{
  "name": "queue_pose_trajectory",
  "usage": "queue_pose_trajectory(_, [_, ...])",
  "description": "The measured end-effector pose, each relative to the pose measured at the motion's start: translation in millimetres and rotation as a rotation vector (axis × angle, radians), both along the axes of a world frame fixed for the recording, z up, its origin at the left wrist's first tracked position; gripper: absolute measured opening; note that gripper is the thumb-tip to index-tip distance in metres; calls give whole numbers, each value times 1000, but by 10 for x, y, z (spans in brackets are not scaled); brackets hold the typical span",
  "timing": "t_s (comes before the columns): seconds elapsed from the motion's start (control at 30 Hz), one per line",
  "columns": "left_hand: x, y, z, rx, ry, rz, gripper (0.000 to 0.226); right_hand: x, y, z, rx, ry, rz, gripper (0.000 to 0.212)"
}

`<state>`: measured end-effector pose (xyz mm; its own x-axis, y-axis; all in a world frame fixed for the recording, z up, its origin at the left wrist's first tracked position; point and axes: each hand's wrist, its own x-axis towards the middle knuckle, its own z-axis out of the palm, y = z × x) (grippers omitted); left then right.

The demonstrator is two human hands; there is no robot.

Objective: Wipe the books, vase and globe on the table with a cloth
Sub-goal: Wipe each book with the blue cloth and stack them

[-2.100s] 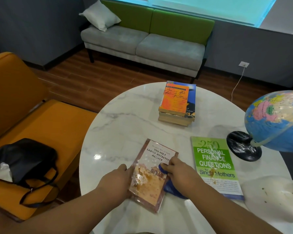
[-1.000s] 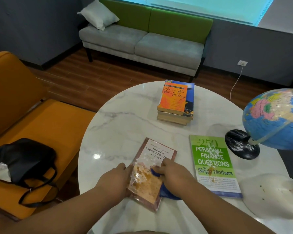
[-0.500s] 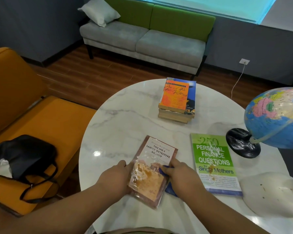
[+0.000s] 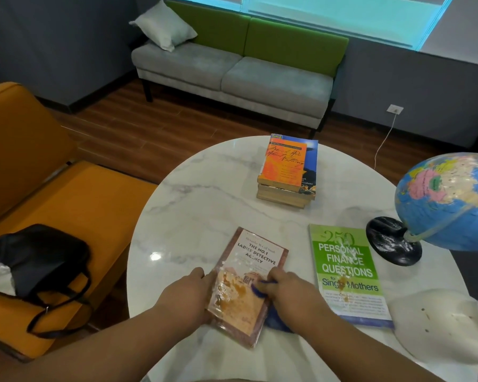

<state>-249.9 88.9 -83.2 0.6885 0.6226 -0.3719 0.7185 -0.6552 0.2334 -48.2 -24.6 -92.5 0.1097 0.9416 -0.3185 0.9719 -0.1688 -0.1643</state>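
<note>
- 1 sofa (image 4: pixel 232 73): grey cushions, green back; wood-plank floor.
- 1 armchair (image 4: pixel 66 194): orange, smooth; black bag (image 4: pixel 39 257) on the seat.
- 1 table (image 4: pixel 204 216): round, glossy white marble.
- 1 globe (image 4: pixel 447 199): blue sphere, black disc base, at the table's right.
- 1 vase (image 4: pixel 439 326): white, rounded, speckled, near right.
- 1 stack (image 4: pixel 286 172) of books, far side; count unclear.
- 2 single glossy smeared books: green book (image 4: pixel 345 271), brown book (image 4: pixel 254 260).
- left hand (image 4: pixel 188 293) grips the brown book's left edge.
- right hand (image 4: pixel 290 293) clutches the blue cloth (image 4: pixel 277 319) against its cover.

dim room | cyan window glow | table (image 4: pixel 204 216) glare | edges warped
</note>
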Motion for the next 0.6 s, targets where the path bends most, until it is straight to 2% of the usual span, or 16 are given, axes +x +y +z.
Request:
queue_pose_trajectory(0.07, [-3,1,0,-11,-5,7,71,176,103,108,59,-69,-92,44])
queue_pose_trajectory(0.13, [-9,7,-23,-19,-12,14,72,223,215,189,26,-104,-177,44])
queue_pose_trajectory(0.27, [-22,17,-37,-21,-30,24,70,98,308,157,-115,-61,-31,60])
queue_pose_trajectory(0.4, [-34,23,-82,-19,-55,26,71,177,440,158,-116,-93,-181,68])
queue_pose_trajectory(0.53, [-47,37,-132,-22,-60,22,76,63,500,97,-172,-81,-46,82])
queue_pose_trajectory(0.6, [-54,40,-147,-20,-65,24,77,158,510,122,-184,-50,-76,92])
